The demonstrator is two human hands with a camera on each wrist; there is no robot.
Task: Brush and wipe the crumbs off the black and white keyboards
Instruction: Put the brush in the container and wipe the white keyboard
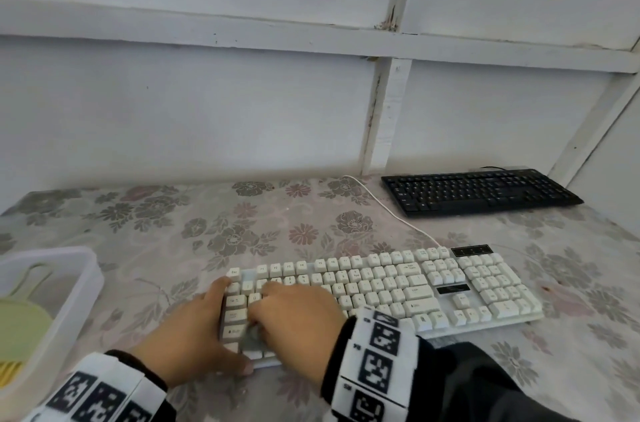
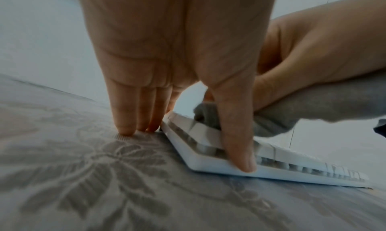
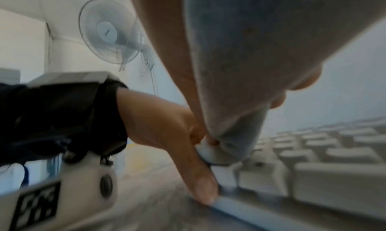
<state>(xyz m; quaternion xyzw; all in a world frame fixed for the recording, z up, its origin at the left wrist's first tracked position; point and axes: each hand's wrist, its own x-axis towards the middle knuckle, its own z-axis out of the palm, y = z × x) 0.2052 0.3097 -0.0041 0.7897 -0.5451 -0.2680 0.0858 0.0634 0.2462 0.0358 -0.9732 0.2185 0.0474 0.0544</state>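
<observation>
The white keyboard [image 1: 398, 286] lies across the middle of the floral tablecloth [image 1: 173, 224]. My left hand [image 1: 216, 328] braces its left end. The straight fingers [image 2: 125, 119] touch the cloth beside the side edge, and the thumb [image 2: 240, 143] presses on the front edge. My right hand [image 1: 277, 311] grips a bunched grey cloth [image 2: 313, 105] and holds it on the leftmost keys [image 3: 334, 168]. From the head view only a small patch of the grey cloth [image 1: 254, 335] shows between the hands. The black keyboard [image 1: 478, 191] sits at the back right by the wall, untouched.
A white plastic tub [image 1: 86, 269] at the left table edge holds a pale green tool [image 1: 20, 328] with yellow bristles. The white keyboard's cable [image 1: 388, 207] runs back toward the wall. A wall fan [image 3: 108, 31] hangs behind, to the left.
</observation>
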